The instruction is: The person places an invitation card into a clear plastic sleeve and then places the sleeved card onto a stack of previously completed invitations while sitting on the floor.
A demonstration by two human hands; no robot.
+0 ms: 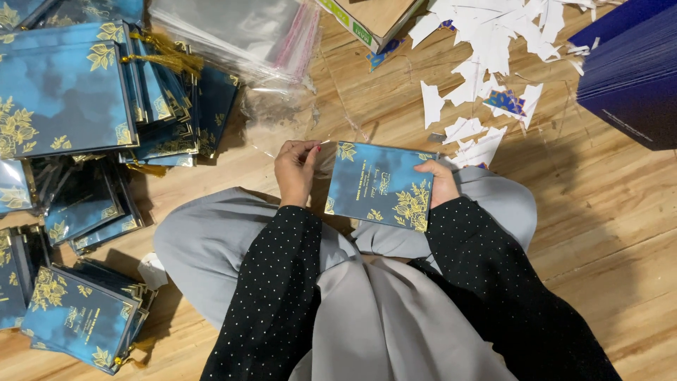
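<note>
Head view: a blue card with gold leaf print (381,185) is held over the person's lap, between the two hands. The right hand (438,182) grips the card's right edge, thumb on its face. The left hand (296,169) is just beside the card's left edge, its fingertips pinched on a thin strip at the edge of the clear sleeve (326,152) near the upper left corner. Stacks of like cards (77,92) lie on the wooden floor (606,212) to the left; white paper scraps (486,42) lie beyond the card.
</note>
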